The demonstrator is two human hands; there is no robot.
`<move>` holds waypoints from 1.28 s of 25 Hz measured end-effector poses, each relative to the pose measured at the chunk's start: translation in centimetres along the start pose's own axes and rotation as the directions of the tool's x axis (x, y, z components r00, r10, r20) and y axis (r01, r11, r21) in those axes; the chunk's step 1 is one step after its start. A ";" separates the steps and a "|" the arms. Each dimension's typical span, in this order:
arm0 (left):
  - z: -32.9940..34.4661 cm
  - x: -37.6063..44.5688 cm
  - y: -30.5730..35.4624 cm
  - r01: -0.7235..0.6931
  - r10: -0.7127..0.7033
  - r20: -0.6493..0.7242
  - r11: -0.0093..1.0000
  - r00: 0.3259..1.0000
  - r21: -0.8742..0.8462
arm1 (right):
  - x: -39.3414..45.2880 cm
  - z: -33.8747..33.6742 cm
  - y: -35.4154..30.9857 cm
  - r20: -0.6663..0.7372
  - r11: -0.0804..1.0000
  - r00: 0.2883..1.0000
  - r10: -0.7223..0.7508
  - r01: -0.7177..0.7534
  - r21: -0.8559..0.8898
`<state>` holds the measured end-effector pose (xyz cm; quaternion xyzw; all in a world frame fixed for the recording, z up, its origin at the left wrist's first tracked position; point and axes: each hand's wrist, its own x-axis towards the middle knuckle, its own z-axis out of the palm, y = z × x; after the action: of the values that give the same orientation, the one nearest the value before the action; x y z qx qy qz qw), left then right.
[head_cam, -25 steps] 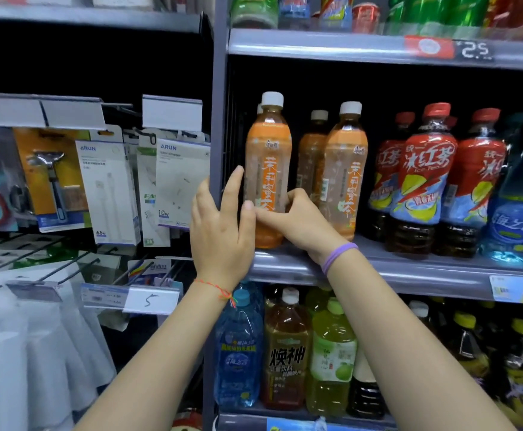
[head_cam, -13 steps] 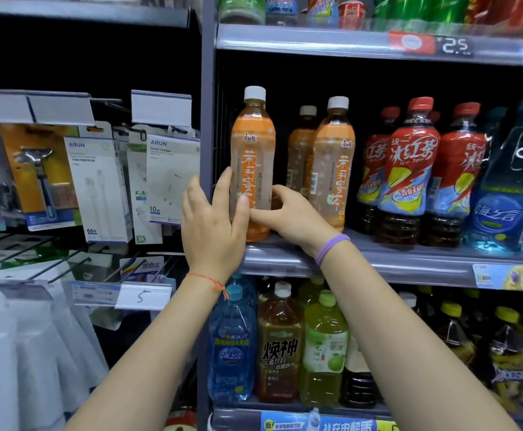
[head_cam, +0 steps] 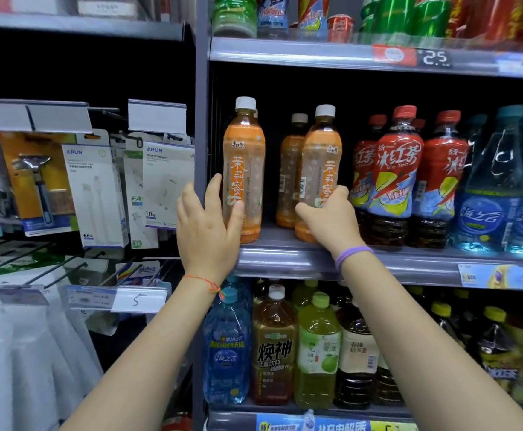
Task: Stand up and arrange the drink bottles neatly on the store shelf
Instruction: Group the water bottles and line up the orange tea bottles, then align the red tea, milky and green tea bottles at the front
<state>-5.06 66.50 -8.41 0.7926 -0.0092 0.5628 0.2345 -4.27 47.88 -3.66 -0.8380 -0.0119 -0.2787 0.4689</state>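
On the shelf (head_cam: 285,259), both orange bottles (head_cam: 244,169) stand upright.

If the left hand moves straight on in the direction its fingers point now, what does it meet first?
The left hand already holds the leftmost orange tea bottle, its fingers pointing up along it. Going straight up, it would likely only slide along that bottle toward the upper shelf edge; depth is unclear.

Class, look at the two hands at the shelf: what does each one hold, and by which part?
The left hand holds the left orange tea bottle by its lower body. The right hand grips the front right orange tea bottle, also low on the body.
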 end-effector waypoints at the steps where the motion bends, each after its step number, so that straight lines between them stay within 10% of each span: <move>1: -0.1 0.0 0.0 0.008 -0.008 0.002 1.000 1.000 -0.010 | 0.0 -0.1 0.0 0.001 1.000 1.000 -0.028 0.028 -0.008; 13: -0.1 2.1 6.5 -0.379 0.388 -0.117 0.921 0.914 0.092 | 1.2 -2.7 -1.9 0.137 0.981 0.981 -0.136 0.114 0.160; 18: 2.1 1.9 7.7 -0.369 0.389 -0.027 0.892 0.921 0.260 | 4.3 -1.7 -1.5 0.277 0.789 0.945 0.176 -0.303 0.534; 21: 2.8 1.5 7.1 -0.285 0.290 0.006 0.936 0.957 0.205 | 6.3 -0.3 -1.3 0.385 0.647 0.894 0.230 -0.436 0.625; 27: 2.0 1.8 7.3 0.007 -0.009 -0.008 0.985 1.000 -0.174 | 7.2 1.7 -2.0 0.386 0.701 0.904 0.184 -0.396 0.593; 32: 1.5 6.1 5.6 0.558 -0.430 0.357 0.595 0.829 -0.579 | 5.2 1.0 -2.1 0.364 0.691 0.925 0.108 -0.333 0.641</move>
<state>-3.10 62.48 -1.33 0.6745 -0.0084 0.3599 0.6446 0.04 48.64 0.08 -0.6285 -0.0836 -0.0654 0.7705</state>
